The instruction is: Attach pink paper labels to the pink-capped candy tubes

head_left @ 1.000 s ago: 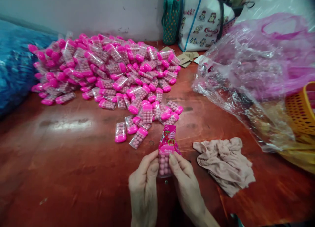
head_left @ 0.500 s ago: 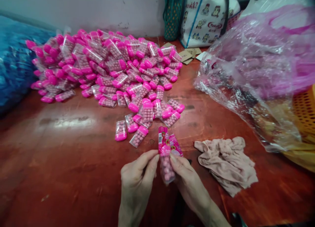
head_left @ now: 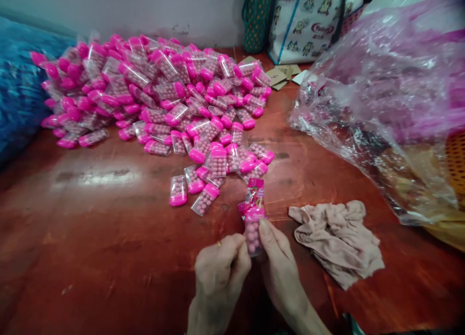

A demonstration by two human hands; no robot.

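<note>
Hands are working low in the middle of the view, just above the red-brown counter (head_left: 90, 238). The right hand (head_left: 279, 267) is pinching a small clear candy case (head_left: 253, 233) full of pink balls, thumb pressed on its front, with a pink printed label (head_left: 254, 199) sticking up from the case's top end. The left hand (head_left: 221, 269) is sitting curled just beside the case, fingers folded in toward the palm and fingertips pressed together near the case's lower left edge; whether it is actually gripping the case or only touching it is not showing clearly.

Beyond the hands, a big heap of pink-capped cases (head_left: 156, 93) is spreading across the counter toward the wall, its nearest pieces lying close to the label. A crumpled beige cloth (head_left: 337, 238) is lying to the right of the hands, apart from them. A large clear plastic bag (head_left: 381, 102) is filling the right side, and a blue bag (head_left: 18, 93) is lying at the left edge.
</note>
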